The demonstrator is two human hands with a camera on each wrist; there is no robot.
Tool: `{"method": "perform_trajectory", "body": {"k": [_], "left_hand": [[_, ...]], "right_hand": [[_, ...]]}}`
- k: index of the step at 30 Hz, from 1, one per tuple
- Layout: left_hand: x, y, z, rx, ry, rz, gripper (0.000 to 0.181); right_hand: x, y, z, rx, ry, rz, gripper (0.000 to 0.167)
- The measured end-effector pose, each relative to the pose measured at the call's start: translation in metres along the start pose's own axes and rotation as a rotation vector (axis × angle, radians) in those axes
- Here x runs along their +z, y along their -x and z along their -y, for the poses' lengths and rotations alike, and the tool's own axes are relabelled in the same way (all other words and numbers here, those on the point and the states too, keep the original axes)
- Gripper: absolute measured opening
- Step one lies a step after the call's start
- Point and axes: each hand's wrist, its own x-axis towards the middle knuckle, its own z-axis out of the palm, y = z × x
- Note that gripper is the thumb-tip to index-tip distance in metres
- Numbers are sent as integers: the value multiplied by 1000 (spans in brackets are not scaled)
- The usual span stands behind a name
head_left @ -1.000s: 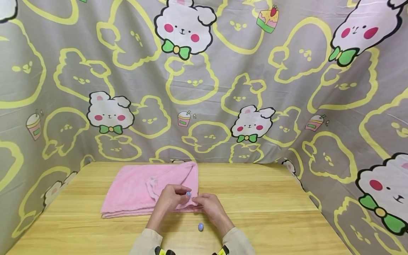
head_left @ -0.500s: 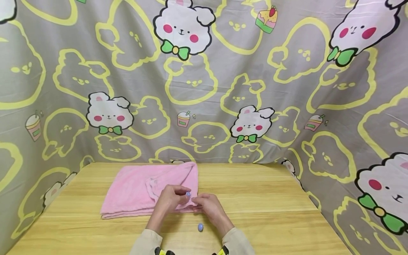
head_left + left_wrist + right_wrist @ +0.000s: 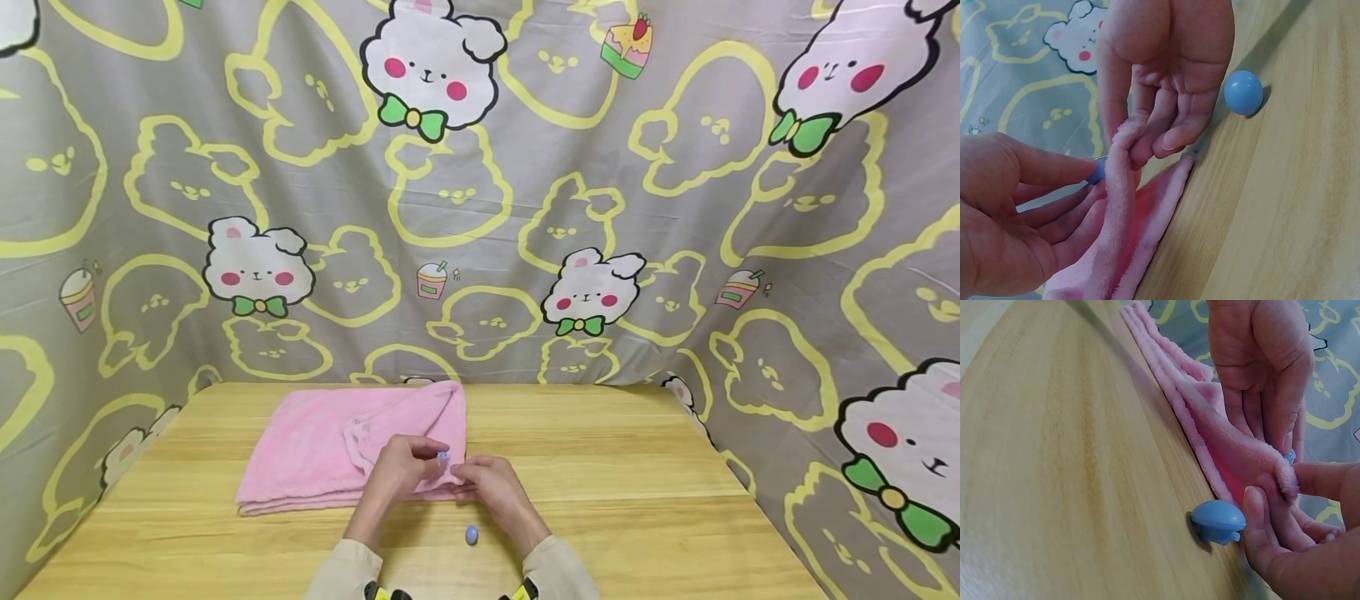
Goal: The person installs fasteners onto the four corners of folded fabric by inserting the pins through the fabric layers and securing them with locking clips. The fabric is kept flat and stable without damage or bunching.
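The towel (image 3: 300, 446) lies on the table (image 3: 637, 475), left of centre, the curtain (image 3: 480, 200) behind. At its near right corner, the left hand (image 3: 401, 467) and right hand (image 3: 498, 492) face each other; a small piece (image 3: 443, 457) between them perhaps touches the towel's edge. A loose piece (image 3: 472, 535) lies before the towel.

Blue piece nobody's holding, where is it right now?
In the head view, the blue piece lies low centre on the table, on the near side of the pink towel, just left of the right forearm.
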Motion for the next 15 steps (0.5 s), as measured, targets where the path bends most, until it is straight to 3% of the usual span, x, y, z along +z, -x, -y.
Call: {"method": "perform_trajectory", "body": {"k": [15], "left_hand": [[0, 1, -4, 41, -43, -22, 14]], "right_hand": [[1, -1, -1, -13, 39, -25, 14]]}}
